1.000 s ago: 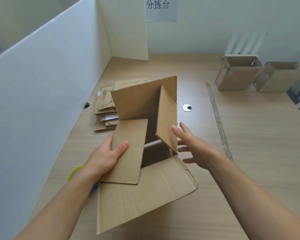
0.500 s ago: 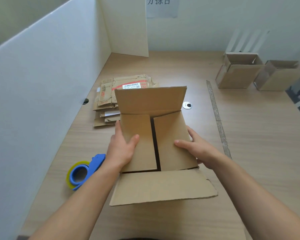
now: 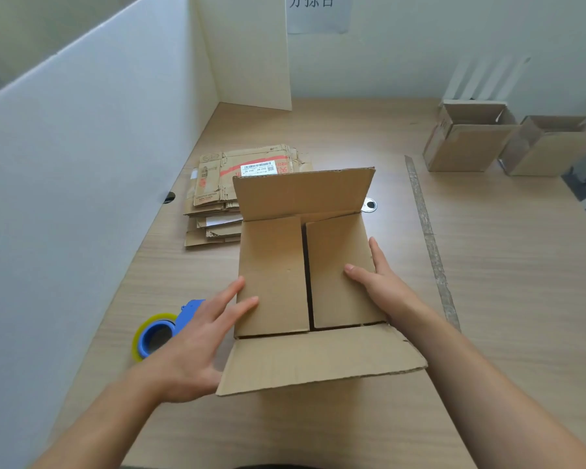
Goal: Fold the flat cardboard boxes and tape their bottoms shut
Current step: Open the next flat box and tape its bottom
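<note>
1. The brown corrugated cardboard box point(image 3: 305, 275) stands between the two hands on the light wooden table point(image 3: 504, 299), already squared up.
2. Its two short inner flaps lie folded down, with a narrow gap between them.
3. The far long flap point(image 3: 301, 194) stands upright beyond the fingertips. The near long flap point(image 3: 318, 360) splays out toward the wrists. Neither is closed.
4. The left hand point(image 3: 197, 346) is spread, with straight fingertips touching the box's left edge.
5. The right hand point(image 3: 383, 286) lays its thumb on the right inner flap, with its fingers extended along the right wall.
6. The blue tape dispenser with a yellowish roll point(image 3: 159, 333) lies just left of the left hand, unheld. No tape shows on the box.
7. Judged remaining: close both long flaps, then tape the seam.
8. A stack of flat printed cardboard boxes point(image 3: 224, 198) waits beyond the left hand.
9. Two erected brown boxes point(image 3: 467, 140) stand well beyond the right hand (their bottoms are hidden).
</note>
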Motion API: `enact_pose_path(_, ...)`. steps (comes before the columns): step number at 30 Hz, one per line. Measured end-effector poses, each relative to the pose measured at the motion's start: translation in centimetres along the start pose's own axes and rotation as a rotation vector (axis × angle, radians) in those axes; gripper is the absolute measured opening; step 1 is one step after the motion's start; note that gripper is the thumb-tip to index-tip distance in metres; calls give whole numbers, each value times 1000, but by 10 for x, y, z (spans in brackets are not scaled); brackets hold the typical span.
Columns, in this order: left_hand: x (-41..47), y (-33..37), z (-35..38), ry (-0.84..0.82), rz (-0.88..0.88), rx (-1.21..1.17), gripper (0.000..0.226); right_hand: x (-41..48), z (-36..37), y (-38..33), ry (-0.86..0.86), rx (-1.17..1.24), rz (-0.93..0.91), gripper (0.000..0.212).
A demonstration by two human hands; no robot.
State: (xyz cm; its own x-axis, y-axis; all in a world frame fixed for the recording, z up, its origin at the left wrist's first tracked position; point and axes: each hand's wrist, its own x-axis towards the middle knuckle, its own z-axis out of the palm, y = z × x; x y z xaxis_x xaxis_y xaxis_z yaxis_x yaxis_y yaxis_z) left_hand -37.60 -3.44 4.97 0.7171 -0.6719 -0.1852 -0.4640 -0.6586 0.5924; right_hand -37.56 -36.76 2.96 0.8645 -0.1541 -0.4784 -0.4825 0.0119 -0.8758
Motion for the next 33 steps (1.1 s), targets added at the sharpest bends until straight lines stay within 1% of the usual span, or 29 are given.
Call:
enact_pose_path(1,3,0,5,53,-2,-29,84,0,0,0,-6,7,-2,81)
enact_pose_path(2,6,0,10,144,0,-104,78,1,-1,1,-25,16,-7,83)
enact_pose_path(5,22,4,21,434,-97,-483,51,-3,-6,8,-87,-52,-42,88)
enact_pose_path(6,29,7,24,519,-99,-511,47,-4,-8,7,-100,-90,-40,84)
enact_pose_path(7,34,11,26,577,-106,-499,41,-5,-12,6,-111,-105,-26,76)
enact_pose_path(8,40,14,28,618,-113,-490,36,-5,-16,2,-108,-100,1,62)
enact_pose_path(9,44,17,28,639,-133,-490,35,-1,-21,-2,-93,-60,47,45)
enact_pose_path(10,47,17,29,655,-161,-497,39,2,-27,-6,-68,30,95,34)
enact_pose_path(11,49,17,29,661,-195,-521,46,7,-33,-9,-34,129,125,39)
enact_pose_path(12,51,15,29,654,-225,-560,56,13,-38,-12,6,190,117,46)
enact_pose_path(14,52,12,27,605,-247,-592,72,19,-38,-23,63,119,0,49)
enact_pose_path(17,59,10,27,548,-228,-520,68,25,-22,-49,1,37,-217,67)
enact_pose_path(18,60,10,29,546,-239,-515,68,30,-16,-55,-29,21,-266,65)
enact_pose_path(20,62,11,31,542,-283,-554,69,34,-8,-66,-47,28,-299,44)
enact_pose_path(21,62,11,32,543,-298,-592,68,34,-6,-67,-38,50,-289,40)
enact_pose_path(23,62,9,33,546,-304,-667,63,28,-5,-64,-25,65,-266,54)
enact_pose_path(24,63,8,33,548,-306,-692,59,25,-4,-59,-29,25,-258,53)
enact_pose_path(25,63,8,34,547,-311,-716,54,22,-3,-52,-37,-45,-271,43)
enact_pose_path(26,65,8,35,543,-320,-747,49,21,-4,-43,-50,-169,-292,27)
enact_pose_path(27,66,7,37,537,-331,-780,43,20,-4,-34,-66,-321,-311,27)
enact_pose_path(28,68,7,38,527,-341,-799,40,20,-4,-25,-79,-436,-330,45)
enact_pose_path(29,69,7,39,519,-345,-801,41,19,-3,-20,-68,-480,-337,63)
enact_pose_path(30,71,7,40,513,-344,-785,43,19,-2,-17,-28,-486,-340,74)
enact_pose_path(31,72,8,41,509,-342,-761,45,19,0,-15,12,-474,-348,80)
enact_pose_path(33,75,11,42,511,-338,-710,51,23,0,-12,52,-385,-317,83)
